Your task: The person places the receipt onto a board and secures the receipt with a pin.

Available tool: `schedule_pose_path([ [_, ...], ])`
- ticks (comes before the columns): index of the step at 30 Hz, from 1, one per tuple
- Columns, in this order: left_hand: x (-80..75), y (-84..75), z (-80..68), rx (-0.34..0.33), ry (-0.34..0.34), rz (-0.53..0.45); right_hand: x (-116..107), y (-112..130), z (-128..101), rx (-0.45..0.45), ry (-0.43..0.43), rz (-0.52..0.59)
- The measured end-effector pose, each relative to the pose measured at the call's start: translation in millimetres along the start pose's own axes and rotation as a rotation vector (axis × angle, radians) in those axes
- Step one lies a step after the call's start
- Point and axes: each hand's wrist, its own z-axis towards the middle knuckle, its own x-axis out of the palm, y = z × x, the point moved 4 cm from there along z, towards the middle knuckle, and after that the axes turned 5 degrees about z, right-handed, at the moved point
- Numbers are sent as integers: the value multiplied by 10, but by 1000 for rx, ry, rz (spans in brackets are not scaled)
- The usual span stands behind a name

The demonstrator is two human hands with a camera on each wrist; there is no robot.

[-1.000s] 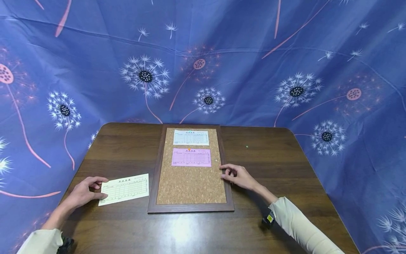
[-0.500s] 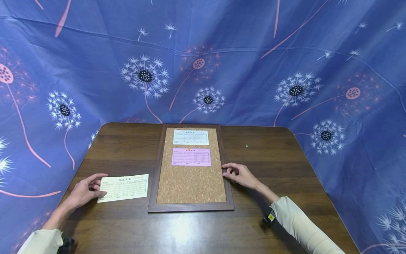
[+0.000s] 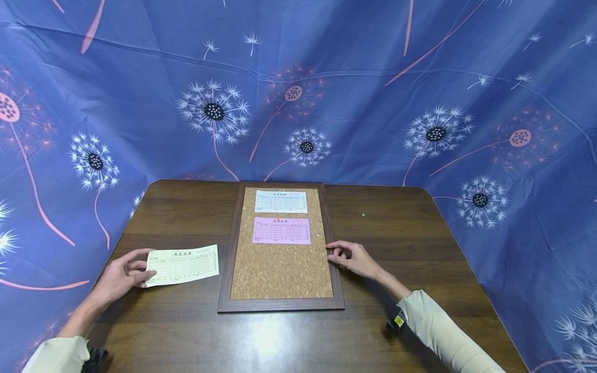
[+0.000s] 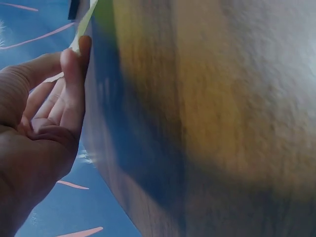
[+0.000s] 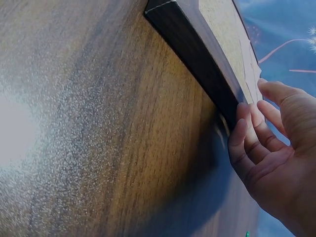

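In the head view my left hand pinches the left end of a pale yellow printed form, lifted off the table with its right end beside the board. The left wrist view shows the slip edge-on between thumb and fingers. A framed corkboard lies on the table. My right hand grips its right edge, fingers against the frame's side in the right wrist view. On the cork, a white form has a green pushpin. Below it, a purple form has an orange pushpin.
A small green pushpin lies on the brown wooden table right of the board. A tiny pale spot shows on the cork beside the purple form. Blue dandelion-patterned cloth hangs behind and around the table.
My left hand has raised the yellow form and shifted it slightly toward the back; the paper bends a little. My right hand slid marginally outward at the board's edge, then stayed.
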Motion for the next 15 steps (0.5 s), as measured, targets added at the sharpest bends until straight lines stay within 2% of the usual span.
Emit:
schedule_pose_path([
  [7,-47,-60,39,97,-26,-183,-3,13,-13,-6,0,-3],
  [10,-58,-85,51,112,-32,-240,-5,6,-16,5,5,-7],
  [15,-68,-172,84,126,-44,-242,-14,23,-19,16,3,-9],
])
